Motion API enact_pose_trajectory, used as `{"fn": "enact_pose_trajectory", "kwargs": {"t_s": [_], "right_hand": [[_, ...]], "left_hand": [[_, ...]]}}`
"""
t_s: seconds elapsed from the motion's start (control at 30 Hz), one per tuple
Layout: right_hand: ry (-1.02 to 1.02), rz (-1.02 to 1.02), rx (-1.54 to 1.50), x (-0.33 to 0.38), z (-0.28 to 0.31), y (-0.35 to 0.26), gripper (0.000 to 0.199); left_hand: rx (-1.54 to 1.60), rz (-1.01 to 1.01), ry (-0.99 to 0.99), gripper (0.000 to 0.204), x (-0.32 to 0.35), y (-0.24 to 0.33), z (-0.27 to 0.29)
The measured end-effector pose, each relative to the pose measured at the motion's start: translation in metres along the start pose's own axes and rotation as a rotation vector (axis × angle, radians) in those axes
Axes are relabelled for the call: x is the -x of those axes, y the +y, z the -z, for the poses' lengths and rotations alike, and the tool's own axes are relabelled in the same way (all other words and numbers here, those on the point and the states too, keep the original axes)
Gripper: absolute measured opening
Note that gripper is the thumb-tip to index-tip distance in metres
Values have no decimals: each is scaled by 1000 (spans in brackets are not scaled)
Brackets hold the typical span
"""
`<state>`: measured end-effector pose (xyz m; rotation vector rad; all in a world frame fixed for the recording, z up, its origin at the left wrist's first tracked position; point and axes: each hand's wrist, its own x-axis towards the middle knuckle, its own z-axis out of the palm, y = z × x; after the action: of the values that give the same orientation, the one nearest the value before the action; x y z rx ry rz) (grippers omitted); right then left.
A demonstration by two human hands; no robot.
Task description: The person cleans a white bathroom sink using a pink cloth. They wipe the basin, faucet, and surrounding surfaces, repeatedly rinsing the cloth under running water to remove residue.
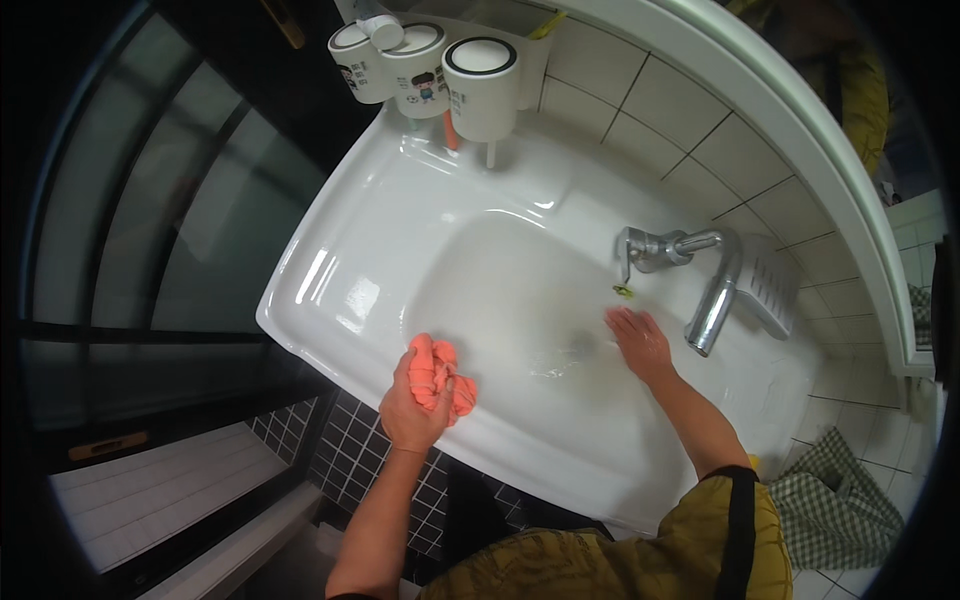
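Note:
A bunched coral-orange cloth [432, 375] is gripped in my left hand [408, 415], over the front edge of the white sink [330, 270]. My right hand [640, 340] reaches over the right side of the basin with its fingers stretched out and nothing in it. Just beyond those fingertips hangs a small green-yellow piece [623, 291] by the base of the chrome faucet [715, 290]. The curved spout stands to the right of my right hand. Cloudy water [520, 290] lies in the basin, with ripples near the dark drain area.
White cups [482, 90] with toothbrushes below them hang at the back left. A slotted white holder [768, 290] stands behind the faucet. A checked cloth [835, 500] lies at the lower right. Dark-framed glass panels [150, 220] rise on the left, and a white-framed mirror [860, 200] curves along the right.

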<state>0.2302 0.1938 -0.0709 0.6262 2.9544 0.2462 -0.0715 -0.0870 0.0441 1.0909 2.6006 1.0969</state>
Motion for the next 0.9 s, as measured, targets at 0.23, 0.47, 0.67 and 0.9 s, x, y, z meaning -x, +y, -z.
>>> {"fn": "enact_pose_trajectory", "kwargs": {"t_s": [0.23, 0.47, 0.67, 0.9], "right_hand": [[-438, -310, -304, 139, 27, -20, 64], [-474, -91, -329, 66, 8, -54, 59], [-237, -29, -285, 74, -4, -2, 52], [-566, 62, -693, 141, 28, -76, 59]], "left_hand": [[-17, 61, -20, 67, 0, 3, 0], [-17, 74, -49, 63, -1, 12, 6], [-19, -4, 2, 64, 0, 6, -1], [-26, 9, 8, 64, 1, 7, 0]]}}
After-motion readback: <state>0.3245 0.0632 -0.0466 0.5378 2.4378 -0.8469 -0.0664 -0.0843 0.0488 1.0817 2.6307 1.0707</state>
